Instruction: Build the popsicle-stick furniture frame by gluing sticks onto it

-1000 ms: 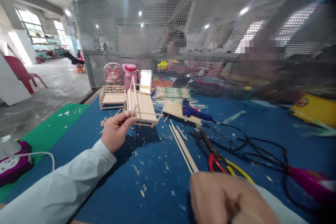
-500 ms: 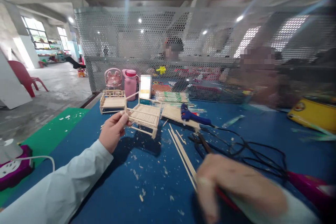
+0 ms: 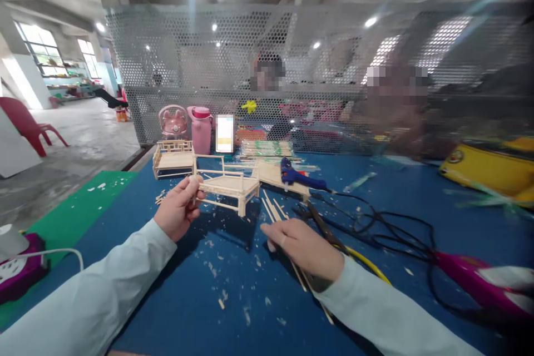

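Observation:
My left hand (image 3: pixel 178 207) is closed on the left corner of a miniature bench (image 3: pixel 228 184) made of thin wooden sticks, lifted a little above the blue tabletop and throwing a shadow on it. To its right, my right hand (image 3: pixel 306 247) is over the table with thumb and fingertips close together; whatever they pinch, if anything, is too small to see. Loose wooden sticks (image 3: pixel 272 208) run partly under that hand. A blue glue gun (image 3: pixel 306 179) rests on a flat stick-built panel (image 3: pixel 267 173) beyond the hands. Another finished-looking miniature bench (image 3: pixel 173 162) stands at the back left.
A dark hand tool (image 3: pixel 321 222) and looping black cables (image 3: pixel 390 217) lie on the right, leading to a magenta power strip (image 3: pixel 471 275). A pink bottle (image 3: pixel 201 130), a lit phone (image 3: pixel 224 133) and bundled sticks (image 3: pixel 267 148) line a perforated screen (image 3: pixel 187 67). People sit behind it.
My right hand has come up and left from the lower right, towards the miniature bench. My left hand has tilted the bench, so its front side now shows more.

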A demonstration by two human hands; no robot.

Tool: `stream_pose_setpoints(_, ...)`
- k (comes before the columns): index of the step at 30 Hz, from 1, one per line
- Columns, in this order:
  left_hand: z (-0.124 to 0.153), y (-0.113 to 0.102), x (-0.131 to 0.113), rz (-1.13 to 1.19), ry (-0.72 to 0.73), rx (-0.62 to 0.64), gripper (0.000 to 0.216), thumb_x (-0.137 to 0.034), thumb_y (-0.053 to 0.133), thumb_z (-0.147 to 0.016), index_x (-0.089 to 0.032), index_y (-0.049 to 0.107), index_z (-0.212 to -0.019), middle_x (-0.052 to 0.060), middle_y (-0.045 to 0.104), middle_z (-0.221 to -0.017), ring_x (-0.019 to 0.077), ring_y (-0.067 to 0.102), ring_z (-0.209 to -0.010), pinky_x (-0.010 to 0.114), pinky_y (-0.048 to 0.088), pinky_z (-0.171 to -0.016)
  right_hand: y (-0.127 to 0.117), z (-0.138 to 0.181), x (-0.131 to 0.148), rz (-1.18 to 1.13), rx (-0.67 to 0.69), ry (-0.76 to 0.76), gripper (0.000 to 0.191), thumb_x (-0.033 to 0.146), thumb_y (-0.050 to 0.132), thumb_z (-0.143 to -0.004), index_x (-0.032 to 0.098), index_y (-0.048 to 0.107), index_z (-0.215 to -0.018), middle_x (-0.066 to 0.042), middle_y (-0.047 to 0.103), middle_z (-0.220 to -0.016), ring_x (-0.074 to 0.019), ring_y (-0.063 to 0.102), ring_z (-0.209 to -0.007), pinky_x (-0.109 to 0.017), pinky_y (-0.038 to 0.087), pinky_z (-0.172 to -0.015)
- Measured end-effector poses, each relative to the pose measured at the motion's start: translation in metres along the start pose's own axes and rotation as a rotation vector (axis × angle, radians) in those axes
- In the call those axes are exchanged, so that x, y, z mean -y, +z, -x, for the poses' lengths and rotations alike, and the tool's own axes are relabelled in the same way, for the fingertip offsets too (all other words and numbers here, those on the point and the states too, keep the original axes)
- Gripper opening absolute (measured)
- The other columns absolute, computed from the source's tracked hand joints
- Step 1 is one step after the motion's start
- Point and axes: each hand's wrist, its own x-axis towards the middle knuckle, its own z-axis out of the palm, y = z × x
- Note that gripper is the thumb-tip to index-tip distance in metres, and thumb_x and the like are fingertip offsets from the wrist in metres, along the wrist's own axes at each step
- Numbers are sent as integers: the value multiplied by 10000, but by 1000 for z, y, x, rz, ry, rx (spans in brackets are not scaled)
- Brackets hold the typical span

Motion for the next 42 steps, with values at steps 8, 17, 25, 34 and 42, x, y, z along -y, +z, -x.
stream_pose_setpoints(8,6,7,2,-65,47,22,401,-421,769,-566,-157,566,-790,-52,516,-522,7,298,-377,106,201,-344,10,-5,-9,-253,-55,-11,194,248,598,-661,205,470,-801,64,431,-606,-93,404,-546,-234,356,-546)
stream_pose_setpoints(17,2,0,4,-60,-1,108,360,-421,759,-577,-151,581,-735,-58,441,-473,16,281,-378,117,165,-357,7,-14,-7,-881,-73,106,393,255,639,-648,200,541,-1025,-53,627,-973,-154,586,-790,-263,452,-636)
stream_pose_setpoints(25,6,-2,1,-724,471,51,254,-371,594,-760,-156,654,-638,-13,462,-573,84,411,-557,190,342,-529,8,-18,-10,-879,-197,125,328,329,721,-604,178,617,-875,-51,675,-885,-133,584,-692,-233,424,-556)
stream_pose_setpoints(34,-25,-27,7,-777,0,-35,296,-345,640,-701,-109,694,-871,-36,487,-492,65,386,-431,202,337,-425,7,-11,-11,-181,-216,-24,192,362,623,-641,189,576,-709,-18,627,-708,-150,542,-620,-285,416,-598)
stream_pose_setpoints(42,-28,-33,-2,-566,-246,50,373,-195,714,-646,-175,638,-1010,18,631,-764,79,544,-545,220,430,-503,-19,-6,-22,258,-119,60,124,233,529,-673,206,619,-753,4,616,-638,-149,552,-600,-253,403,-583)
